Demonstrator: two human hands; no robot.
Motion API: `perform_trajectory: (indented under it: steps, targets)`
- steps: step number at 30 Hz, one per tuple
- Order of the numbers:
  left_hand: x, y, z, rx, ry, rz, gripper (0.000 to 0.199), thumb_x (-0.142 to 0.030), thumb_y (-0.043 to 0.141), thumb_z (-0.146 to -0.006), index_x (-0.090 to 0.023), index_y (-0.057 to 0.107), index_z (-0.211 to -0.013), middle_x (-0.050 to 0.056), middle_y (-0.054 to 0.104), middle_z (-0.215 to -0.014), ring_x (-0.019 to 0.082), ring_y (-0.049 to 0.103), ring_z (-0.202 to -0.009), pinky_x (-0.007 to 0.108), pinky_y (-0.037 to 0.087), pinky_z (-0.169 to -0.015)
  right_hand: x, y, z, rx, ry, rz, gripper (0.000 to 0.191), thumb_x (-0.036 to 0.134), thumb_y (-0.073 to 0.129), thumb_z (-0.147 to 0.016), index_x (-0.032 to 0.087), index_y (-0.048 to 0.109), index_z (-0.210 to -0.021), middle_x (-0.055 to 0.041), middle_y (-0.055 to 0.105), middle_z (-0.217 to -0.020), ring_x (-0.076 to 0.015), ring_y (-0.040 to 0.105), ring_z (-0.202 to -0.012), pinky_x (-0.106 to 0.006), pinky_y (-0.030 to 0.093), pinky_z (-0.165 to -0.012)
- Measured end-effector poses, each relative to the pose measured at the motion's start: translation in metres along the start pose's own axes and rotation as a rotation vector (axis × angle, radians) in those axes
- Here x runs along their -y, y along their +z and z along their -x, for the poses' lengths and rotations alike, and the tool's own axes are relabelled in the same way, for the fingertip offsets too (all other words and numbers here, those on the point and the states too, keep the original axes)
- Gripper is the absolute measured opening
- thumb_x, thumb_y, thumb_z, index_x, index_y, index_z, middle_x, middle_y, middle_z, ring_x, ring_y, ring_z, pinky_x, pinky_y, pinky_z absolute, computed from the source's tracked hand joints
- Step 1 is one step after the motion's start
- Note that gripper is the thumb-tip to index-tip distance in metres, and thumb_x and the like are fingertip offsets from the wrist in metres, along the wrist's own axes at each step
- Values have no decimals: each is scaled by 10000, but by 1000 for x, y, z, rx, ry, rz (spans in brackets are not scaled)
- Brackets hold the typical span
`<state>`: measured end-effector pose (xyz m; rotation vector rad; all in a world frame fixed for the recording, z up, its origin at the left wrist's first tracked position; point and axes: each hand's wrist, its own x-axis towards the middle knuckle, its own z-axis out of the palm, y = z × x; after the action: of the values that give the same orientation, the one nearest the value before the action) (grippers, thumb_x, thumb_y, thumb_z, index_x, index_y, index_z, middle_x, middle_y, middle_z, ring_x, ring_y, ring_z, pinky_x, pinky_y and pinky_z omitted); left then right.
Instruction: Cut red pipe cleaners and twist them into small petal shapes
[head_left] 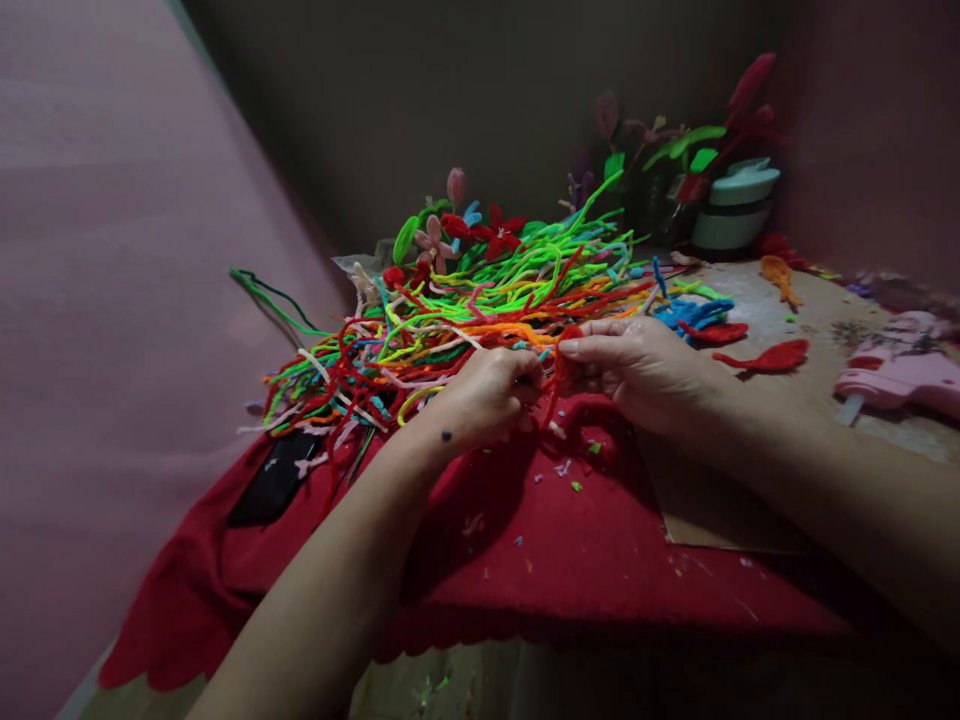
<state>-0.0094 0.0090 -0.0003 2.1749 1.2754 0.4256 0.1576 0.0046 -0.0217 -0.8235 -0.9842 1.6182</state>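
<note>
A red pipe cleaner [553, 385], bent into a loop at its top, is held up between my two hands over the front of the table. My right hand [637, 365] pinches the loop between thumb and fingers. My left hand [491, 395] is closed at the other side of it, its fingertips partly hidden behind the knuckles. Just behind both hands lies a big heap of loose pipe cleaners [517, 280] in green, red, orange, white and other colours. To the right of my right hand rest a red petal-like piece [772, 357] and a blue fuzzy piece [694, 313].
A black phone [274, 480] lies at the left on the red tablecloth [570, 560], which carries small scraps. A pink glue gun [900, 370] rests on the board [817, 310] at right. Pipe-cleaner flowers [499, 232] and a pale lidded container [735, 210] stand at the back.
</note>
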Motion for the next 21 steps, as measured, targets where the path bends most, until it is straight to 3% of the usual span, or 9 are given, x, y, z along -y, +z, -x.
perform_trajectory:
  steps: [4, 8, 11, 17, 21]
  targets:
    - [-5, -5, 2, -112, 94, -88, 113, -94, 532, -692, -157, 627, -693, -12, 571, -589, 86, 500, -472, 191, 366, -471, 1, -1, -1, -29, -56, 24, 165, 174, 724, -593, 156, 565, -551, -11, 585, -525, -115, 555, -480, -243, 463, -496]
    - [-13, -6, 2, -125, 44, 193, 129, -193, 551, -766, -136, 649, -827, -21, 559, -594, 55, 458, -433, 174, 348, -438, 0, -2, -2, -79, -114, 110, 125, 171, 717, -626, 151, 608, -568, -19, 601, -543, -112, 559, -485, -252, 478, -528]
    - [-17, -2, 2, -86, -34, 371, 113, -225, 582, -766, -119, 620, -783, -33, 531, -506, 49, 430, -376, 164, 317, -385, -1, -1, -1, -109, -123, 131, 106, 165, 725, -623, 157, 622, -600, -19, 620, -572, -115, 568, -506, -251, 481, -534]
    - [-17, 9, -2, -156, -52, 528, 54, -136, 572, -754, -119, 547, -709, -17, 579, -507, 74, 508, -376, 179, 404, -395, -7, 1, 1, -125, -169, 141, 170, 228, 756, -619, 154, 615, -679, -17, 636, -632, -119, 594, -552, -245, 486, -553]
    - [-19, 12, -2, -185, -51, 553, 60, -127, 554, -762, -117, 548, -704, -16, 583, -509, 76, 515, -360, 182, 410, -382, -10, 2, 2, -45, -100, 202, 165, 285, 678, -706, 156, 591, -650, -25, 614, -577, -131, 568, -495, -261, 452, -491]
